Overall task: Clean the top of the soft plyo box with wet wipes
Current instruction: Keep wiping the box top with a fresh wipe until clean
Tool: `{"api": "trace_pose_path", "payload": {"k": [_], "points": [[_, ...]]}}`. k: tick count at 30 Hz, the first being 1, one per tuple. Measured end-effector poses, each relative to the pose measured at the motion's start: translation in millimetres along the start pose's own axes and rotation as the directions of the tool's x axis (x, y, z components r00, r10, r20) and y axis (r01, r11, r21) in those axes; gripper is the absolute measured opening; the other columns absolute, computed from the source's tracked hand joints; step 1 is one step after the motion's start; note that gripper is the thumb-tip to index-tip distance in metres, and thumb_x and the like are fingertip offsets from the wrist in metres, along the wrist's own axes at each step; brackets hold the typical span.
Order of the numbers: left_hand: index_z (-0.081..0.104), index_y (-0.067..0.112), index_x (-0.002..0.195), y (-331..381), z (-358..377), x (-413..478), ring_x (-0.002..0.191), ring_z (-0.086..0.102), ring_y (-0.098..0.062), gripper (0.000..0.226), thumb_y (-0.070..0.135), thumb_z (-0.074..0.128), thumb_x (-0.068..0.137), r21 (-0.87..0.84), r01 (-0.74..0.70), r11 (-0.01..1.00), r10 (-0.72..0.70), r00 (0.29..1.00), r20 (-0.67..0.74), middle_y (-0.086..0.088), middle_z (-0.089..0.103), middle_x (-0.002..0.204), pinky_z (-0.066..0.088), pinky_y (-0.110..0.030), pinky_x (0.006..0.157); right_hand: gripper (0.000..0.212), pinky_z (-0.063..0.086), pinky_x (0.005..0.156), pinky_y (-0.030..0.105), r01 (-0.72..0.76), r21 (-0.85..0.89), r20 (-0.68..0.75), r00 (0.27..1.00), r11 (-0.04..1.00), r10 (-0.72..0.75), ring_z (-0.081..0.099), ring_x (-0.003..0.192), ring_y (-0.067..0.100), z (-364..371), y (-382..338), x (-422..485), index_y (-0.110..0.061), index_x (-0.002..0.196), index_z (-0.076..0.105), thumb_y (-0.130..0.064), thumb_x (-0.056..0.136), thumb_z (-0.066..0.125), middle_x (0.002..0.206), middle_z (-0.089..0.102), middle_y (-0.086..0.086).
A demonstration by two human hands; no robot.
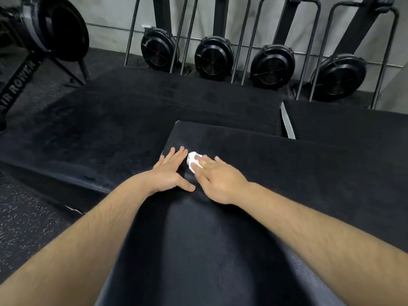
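grip — right hand presses wipe | left hand flat on plyo box

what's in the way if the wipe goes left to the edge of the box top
The left hand lies flat on the plyo box top, directly left of the wet wipe under the right hand. Nothing else shows there.

Dim, even indoor light.
Pale sheen on the plyo box at 6 o'clock; right hand slightly smeared; edges bow.
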State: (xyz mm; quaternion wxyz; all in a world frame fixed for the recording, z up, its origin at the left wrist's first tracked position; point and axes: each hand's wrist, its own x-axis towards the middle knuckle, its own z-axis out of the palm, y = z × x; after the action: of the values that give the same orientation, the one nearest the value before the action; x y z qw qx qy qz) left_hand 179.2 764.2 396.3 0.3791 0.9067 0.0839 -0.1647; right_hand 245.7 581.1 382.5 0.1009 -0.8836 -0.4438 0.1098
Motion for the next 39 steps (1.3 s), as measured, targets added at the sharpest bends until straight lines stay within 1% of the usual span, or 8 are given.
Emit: {"api": "trace_pose_path", "payload": {"k": [5,8,11,16,21,26,32,39], "points": [[-0.002,0.033,0.159,7,1,-6,0.134,-0.023,0.003,0.109,0.028,0.078,0.084,0.004,-0.013,1.0,0.013,1.0,-0.002,0.018,-0.013,0.163,-0.011,-0.032,0.118,0.053,0.0,0.126,0.037,-0.143,-0.048,0.041,0.989,0.989,0.145,0.007,0.155,0.013,-23,26,44,-0.03,0.161,0.009,-0.034,0.108,0.006,0.168,0.004,-0.012],[-0.002,0.033,0.159,9,0,-3,0.127,-0.021,0.007,0.11,0.029,0.078,0.083,-0.001,-0.008,1.0,0.008,1.0,0.001,0.018,-0.013,0.163,-0.012,-0.031,0.117,0.051,0.013,0.125,0.044,-0.231,-0.023,0.031,0.972,0.973,0.232,0.027,0.149,0.024,-29,37,102,-0.027,0.154,0.024,-0.032,0.105,0.01,0.16,0.032,-0.002],[-0.003,0.035,0.158,5,-1,1,0.143,-0.024,-0.006,0.116,0.03,0.081,0.079,-0.007,0.04,0.999,-0.04,0.999,-0.026,0.016,-0.013,0.163,-0.01,-0.035,0.119,0.042,0.031,0.115,0.05,-0.274,0.047,0.004,0.962,0.96,0.275,0.046,0.128,0.031,-25,33,128,-0.026,0.14,0.034,-0.035,0.102,0.018,0.135,0.051,0.003],[-0.006,0.033,0.158,-4,4,5,0.15,-0.02,-0.014,0.125,0.038,0.086,0.073,0.037,0.006,0.999,-0.001,0.994,-0.109,0.014,-0.011,0.163,-0.006,-0.037,0.121,0.057,0.026,0.12,0.049,-0.157,0.061,0.041,0.987,0.986,0.155,0.037,0.142,0.031,-7,12,85,-0.028,0.154,0.025,-0.041,0.1,0.012,0.154,0.04,0.0],[-0.02,0.009,0.155,-21,-2,-1,0.151,-0.02,-0.022,0.144,0.079,0.069,0.065,0.323,0.1,0.941,-0.037,0.98,-0.194,-0.005,-0.022,0.164,-0.005,-0.04,0.124,0.054,0.0,0.126,0.033,0.014,0.033,0.098,0.995,0.999,-0.018,0.014,0.153,0.007,-3,-14,45,-0.029,0.161,0.013,-0.041,0.109,0.008,0.167,0.016,-0.011],[-0.02,0.014,0.155,-28,6,-6,0.151,-0.018,-0.017,0.143,0.08,0.069,0.065,0.167,0.104,0.98,-0.08,0.986,-0.149,0.0,-0.026,0.163,-0.007,-0.04,0.124,0.054,0.003,0.126,0.037,-0.133,-0.056,0.067,0.988,0.99,0.137,0.008,0.155,0.018,-23,-6,118,-0.02,0.161,0.014,-0.03,0.109,0.007,0.169,0.005,-0.004],[-0.009,0.025,0.158,-44,4,6,0.152,-0.015,-0.015,0.146,0.084,0.073,0.053,0.071,0.039,0.997,-0.025,0.983,-0.184,0.002,-0.014,0.166,-0.007,-0.044,0.122,0.046,0.032,0.115,0.047,-0.21,-0.062,0.035,0.977,0.976,0.212,0.037,0.137,0.037,-23,-20,166,-0.017,0.146,0.041,-0.023,0.105,0.02,0.152,0.038,0.007],[-0.015,0.018,0.157,-36,3,0,0.152,-0.014,-0.018,0.143,0.071,0.078,0.062,0.088,0.065,0.994,-0.044,0.973,-0.229,-0.003,-0.014,0.166,-0.007,-0.044,0.123,0.054,0.009,0.126,0.041,-0.068,0.007,0.04,0.997,0.998,0.068,0.019,0.152,0.021,2,-55,71,-0.019,0.161,0.016,-0.031,0.108,0.013,0.166,0.019,0.001]]}}
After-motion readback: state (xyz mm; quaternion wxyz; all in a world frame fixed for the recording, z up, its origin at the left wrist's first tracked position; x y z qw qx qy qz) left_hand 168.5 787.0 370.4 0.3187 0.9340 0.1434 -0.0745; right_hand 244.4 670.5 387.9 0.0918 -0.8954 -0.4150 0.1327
